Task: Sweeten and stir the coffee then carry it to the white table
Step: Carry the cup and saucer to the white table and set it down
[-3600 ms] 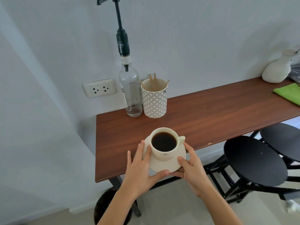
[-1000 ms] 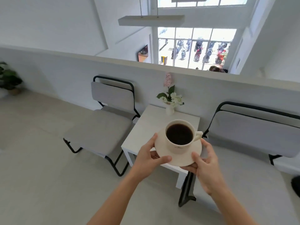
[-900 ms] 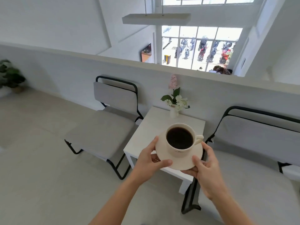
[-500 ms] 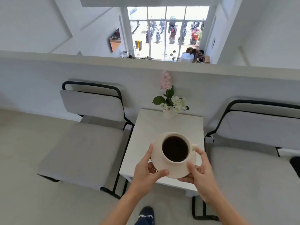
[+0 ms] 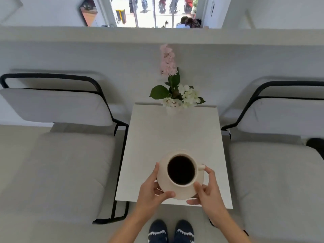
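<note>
A cream cup of black coffee (image 5: pixel 181 170) stands on a cream saucer (image 5: pixel 182 192), its handle pointing right. My left hand (image 5: pixel 151 192) grips the saucer's left rim, thumb on top. My right hand (image 5: pixel 207 189) grips the right rim the same way. Both hold cup and saucer over the near half of the small white table (image 5: pixel 173 137). Whether the saucer touches the tabletop cannot be told.
A small vase of pink and white flowers (image 5: pixel 175 95) stands at the table's far edge. Grey cushioned chairs with black frames flank the table, one on the left (image 5: pixel 57 165) and one on the right (image 5: pixel 277 176). A low white wall (image 5: pixel 157 55) runs behind. My feet (image 5: pixel 171 231) are at the table's near edge.
I have walked up to the white table and look down on it more steeply. Cup and saucer have come lower, over the table's near half, still held by both hands.
</note>
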